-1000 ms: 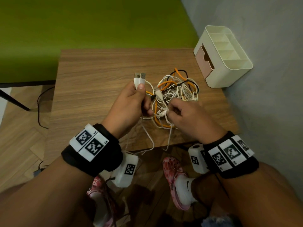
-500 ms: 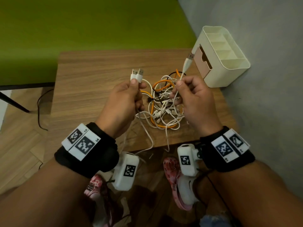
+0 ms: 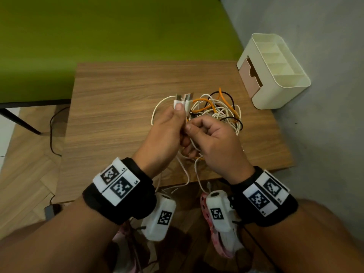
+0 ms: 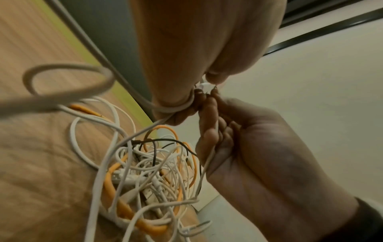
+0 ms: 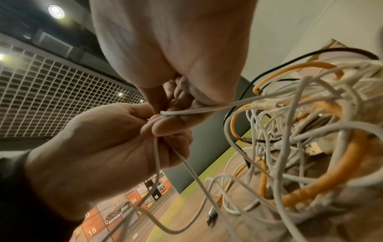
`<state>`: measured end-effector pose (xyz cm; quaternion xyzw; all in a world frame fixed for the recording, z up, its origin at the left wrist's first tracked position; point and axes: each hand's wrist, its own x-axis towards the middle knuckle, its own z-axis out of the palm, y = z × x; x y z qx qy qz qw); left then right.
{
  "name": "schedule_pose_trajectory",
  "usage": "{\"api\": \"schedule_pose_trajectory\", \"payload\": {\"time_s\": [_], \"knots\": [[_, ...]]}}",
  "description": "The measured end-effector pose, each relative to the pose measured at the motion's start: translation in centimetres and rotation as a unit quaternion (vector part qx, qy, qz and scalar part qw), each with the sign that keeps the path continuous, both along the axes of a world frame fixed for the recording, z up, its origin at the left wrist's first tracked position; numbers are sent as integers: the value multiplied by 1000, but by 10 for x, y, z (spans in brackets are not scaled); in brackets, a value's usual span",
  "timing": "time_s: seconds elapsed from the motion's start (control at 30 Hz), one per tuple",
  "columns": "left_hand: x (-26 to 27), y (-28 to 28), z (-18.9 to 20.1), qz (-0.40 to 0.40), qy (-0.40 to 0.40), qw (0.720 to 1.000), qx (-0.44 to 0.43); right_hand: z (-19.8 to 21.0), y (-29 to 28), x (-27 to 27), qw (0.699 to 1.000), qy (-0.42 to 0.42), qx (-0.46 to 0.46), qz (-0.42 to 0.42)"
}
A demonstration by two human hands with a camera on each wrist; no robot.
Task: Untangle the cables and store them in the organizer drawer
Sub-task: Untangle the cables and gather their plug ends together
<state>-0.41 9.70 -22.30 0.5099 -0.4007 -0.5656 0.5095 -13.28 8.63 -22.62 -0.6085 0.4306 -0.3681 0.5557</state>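
A tangle of white, orange and black cables [image 3: 220, 112] lies on the wooden table [image 3: 118, 115], right of centre. My left hand [image 3: 178, 110] is raised over it and grips a bunch of white USB plugs [image 3: 183, 99] that stick up past the thumb. My right hand [image 3: 190, 128] is close beside it and pinches a thin white cable [image 5: 207, 108] running from the tangle. Loose white cable ends hang below both hands over the table's front edge. The cream organizer [image 3: 275, 56] stands at the far right, its pink drawer [image 3: 249, 79] partly pulled out.
The organizer sits against a grey wall [image 3: 325, 115] on the right. A green surface [image 3: 98, 36] lies beyond the table's far edge. A dark cord [image 3: 51, 134] trails on the floor at the left. My feet in patterned shoes [image 3: 216, 233] are under the table's front edge.
My right hand held a white USB plug up near the organizer, then brought it down to my left hand. That plug now sits with the others in my left hand.
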Motion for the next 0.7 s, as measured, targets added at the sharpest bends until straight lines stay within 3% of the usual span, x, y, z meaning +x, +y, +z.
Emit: {"api": "schedule_pose_trajectory", "payload": {"time_s": [0.17,0.4,0.47,0.57,0.63,0.7], "knots": [[-7,0,-4,-25,-2,999,-47,1,-2,-4,999,-17,29,-5],[-4,-4,-8,50,27,994,-97,-1,-12,-17,998,18,-15,64],[8,-11,-3,63,112,985,-118,-6,-20,-28,989,110,-54,81],[36,-21,13,74,244,958,-132,-14,-33,-44,948,286,-91,103],[52,-23,22,65,289,948,-117,-16,-38,-51,934,331,-87,98],[58,-22,21,53,270,955,-105,-14,-39,-55,938,328,-89,71]]}}
